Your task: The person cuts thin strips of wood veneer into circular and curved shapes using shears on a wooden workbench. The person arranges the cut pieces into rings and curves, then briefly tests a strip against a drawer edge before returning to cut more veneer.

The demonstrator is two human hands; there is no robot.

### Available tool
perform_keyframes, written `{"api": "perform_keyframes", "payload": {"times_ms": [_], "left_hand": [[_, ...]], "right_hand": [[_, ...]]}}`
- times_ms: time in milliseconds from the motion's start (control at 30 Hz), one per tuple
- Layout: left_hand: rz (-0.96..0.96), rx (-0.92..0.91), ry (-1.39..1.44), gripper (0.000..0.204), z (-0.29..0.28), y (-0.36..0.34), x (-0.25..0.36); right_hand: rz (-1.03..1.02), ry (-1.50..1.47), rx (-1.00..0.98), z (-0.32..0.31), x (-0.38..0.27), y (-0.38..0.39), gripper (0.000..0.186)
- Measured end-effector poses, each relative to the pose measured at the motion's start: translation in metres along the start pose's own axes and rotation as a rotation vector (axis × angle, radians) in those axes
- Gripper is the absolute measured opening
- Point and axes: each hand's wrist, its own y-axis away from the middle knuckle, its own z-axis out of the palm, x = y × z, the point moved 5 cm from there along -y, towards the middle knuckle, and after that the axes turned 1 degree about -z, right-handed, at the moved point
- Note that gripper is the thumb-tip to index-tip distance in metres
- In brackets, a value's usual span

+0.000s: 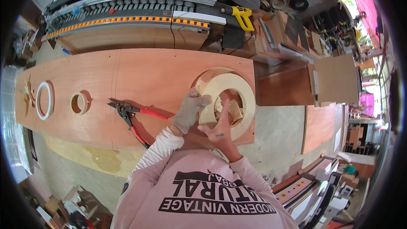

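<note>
A large cream roll of banding strip [249,101] is tilted up at the right end of a reddish plywood sheet. My left hand [188,111], in a grey glove, is closed on the roll's left rim, thumb over its face. My bare right hand [219,130] has its thumb and index finger spread, with the index finger reaching into the roll's hole. Crumpled cream paper or tape [232,109] lies inside that hole, next to my fingers. Left of my gloved hand, red-handled snips [129,112] rest on the plywood with their handles apart.
The plywood sheet [148,70] also carries a small tape roll [79,103], a white ring-shaped roll [44,100] and strip scraps [29,95]. Behind it stands a long roller machine [127,10] with a yellow heat gun [242,18]. A cardboard sheet [337,78] stands at right.
</note>
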Motion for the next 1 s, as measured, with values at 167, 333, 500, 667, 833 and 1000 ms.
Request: {"api": "perform_keyframes", "payload": {"times_ms": [167, 333, 500, 667, 833, 1000], "left_hand": [[-0.071, 0.071, -0.045, 0.032, -0.010, 0.001, 0.003], [-0.047, 0.039, -0.164, 0.027, 0.000, 0.006, 0.009], [-0.049, 0.076, -0.205, 0.024, -0.003, 0.009, 0.008], [-0.055, 0.106, -0.231, 0.024, -0.011, 0.011, 0.004], [-0.061, 0.098, -0.231, 0.024, -0.015, 0.013, 0.006], [-0.077, 0.090, -0.225, 0.025, -0.014, 0.010, 0.008]], "right_hand": [[0.375, -0.359, -0.045, -0.008, 0.034, -0.024, 0.077], [0.541, -0.763, -0.248, -0.020, 0.043, -0.047, 0.047], [0.843, -1.082, -0.364, -0.008, 0.052, -0.056, 0.030], [0.761, -0.919, -0.361, 0.001, 0.069, -0.064, 0.016], [0.742, -0.900, -0.590, -0.003, 0.075, -0.081, 0.013], [0.958, -1.066, -0.591, -0.007, 0.066, -0.080, 0.026]]}}
